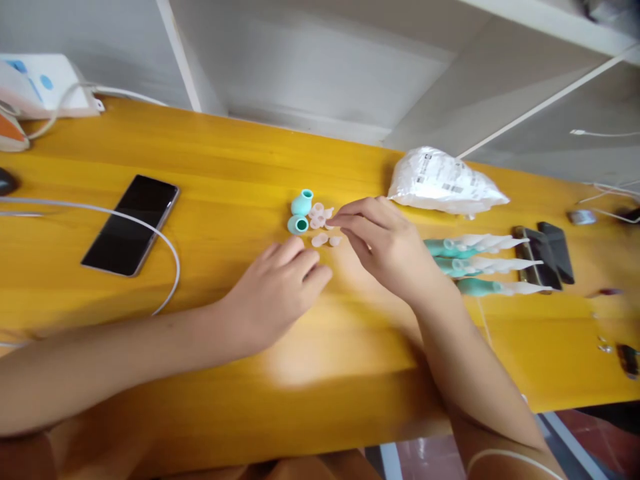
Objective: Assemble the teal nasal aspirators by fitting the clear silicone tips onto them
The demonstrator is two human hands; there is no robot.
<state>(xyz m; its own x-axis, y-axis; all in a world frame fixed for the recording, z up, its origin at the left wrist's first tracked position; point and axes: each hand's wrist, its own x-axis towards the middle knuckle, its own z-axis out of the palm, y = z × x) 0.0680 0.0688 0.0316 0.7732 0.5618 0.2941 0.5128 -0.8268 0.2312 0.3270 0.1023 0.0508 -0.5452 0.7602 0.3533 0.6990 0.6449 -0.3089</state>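
Two small turquoise rubber bulbs, an upper one [302, 202] and a lower one [299, 225], lie mid-table with their openings showing. Beside them is a small cluster of translucent soft tips [317, 215], and a few more loose tips [320, 239] sit just below. My right hand [383, 240] reaches in from the right, its fingers stretched out and the fingertips at the cluster's edge; no held piece shows. Below the bulbs, my left hand [280, 293] is loosely curled, and whatever it may hold is hidden.
To the right lie several assembled turquoise bulbs with translucent nozzles [480, 287], near dark phones [557, 250]. A white plastic package [445, 180] rests behind them. On the left are a black phone [133, 223], a looped white cable [173, 253] and a white box [55, 87].
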